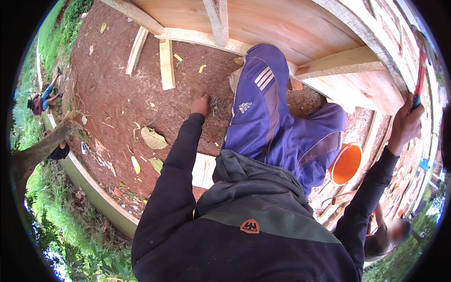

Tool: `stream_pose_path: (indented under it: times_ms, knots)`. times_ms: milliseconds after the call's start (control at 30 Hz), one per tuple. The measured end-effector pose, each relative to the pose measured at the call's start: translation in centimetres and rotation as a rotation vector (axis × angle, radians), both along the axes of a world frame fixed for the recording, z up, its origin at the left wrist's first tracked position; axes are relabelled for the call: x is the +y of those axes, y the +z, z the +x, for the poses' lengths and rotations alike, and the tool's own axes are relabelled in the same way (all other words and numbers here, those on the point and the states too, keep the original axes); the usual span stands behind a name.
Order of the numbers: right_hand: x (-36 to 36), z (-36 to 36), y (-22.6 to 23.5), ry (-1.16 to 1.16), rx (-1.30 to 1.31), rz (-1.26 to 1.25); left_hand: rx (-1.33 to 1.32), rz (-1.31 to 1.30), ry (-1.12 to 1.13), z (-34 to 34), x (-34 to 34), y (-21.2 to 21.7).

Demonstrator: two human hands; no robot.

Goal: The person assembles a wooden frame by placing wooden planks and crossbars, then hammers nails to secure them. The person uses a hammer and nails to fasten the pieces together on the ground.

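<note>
On the left, my left hand (200,104) is down at the brown soil, its fingers bunched together. Right beside it lies a small heap of thin dark nails (215,106); whether any are in the fingers is too small to see. Far to the right, my right hand (407,121) is raised and closed around the handle of a hammer (421,70), red with a dark grip. The hammer's head is near the picture's rim and hard to make out. A timber-framed wooden panel (277,23) stands in front of my knees.
An orange bucket (346,164) is at my right leg. Wood offcuts (167,65) and dry leaves (154,138) lie on the soil. A tree trunk (40,152) and a low concrete edge (101,199) are at left. Other people (44,101) are at left and lower right.
</note>
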State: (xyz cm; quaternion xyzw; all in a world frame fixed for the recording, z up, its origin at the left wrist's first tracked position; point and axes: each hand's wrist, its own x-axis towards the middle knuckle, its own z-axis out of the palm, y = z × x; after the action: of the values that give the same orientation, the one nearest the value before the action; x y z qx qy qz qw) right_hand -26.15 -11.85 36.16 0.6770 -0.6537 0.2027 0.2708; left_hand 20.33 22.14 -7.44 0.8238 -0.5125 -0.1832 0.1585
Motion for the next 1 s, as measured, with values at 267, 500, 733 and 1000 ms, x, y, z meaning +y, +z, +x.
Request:
stream_pose_path:
  times_ms: [267, 500, 733, 1000]
  knots:
    - [0.3, 0.3, -0.2, 0.080, 0.004, -0.076, 0.004, 0.172, -0.012, -1.8, -0.8, 0.0]
    - [1.2, 1.5, 0.2, 0.279, -0.058, -0.129, 0.143, 0.020, 0.189, 0.5, -0.1, -1.8]
    - [2.0, 2.1, 1.7, 0.341, -0.120, -0.205, 1.099, -0.457, 0.301, -3.5, -11.7, 21.2]
    - [2.9, 2.4, 2.0, 0.412, -0.231, -0.200, 1.150, -0.641, -0.364, -13.4, -22.8, 45.4]
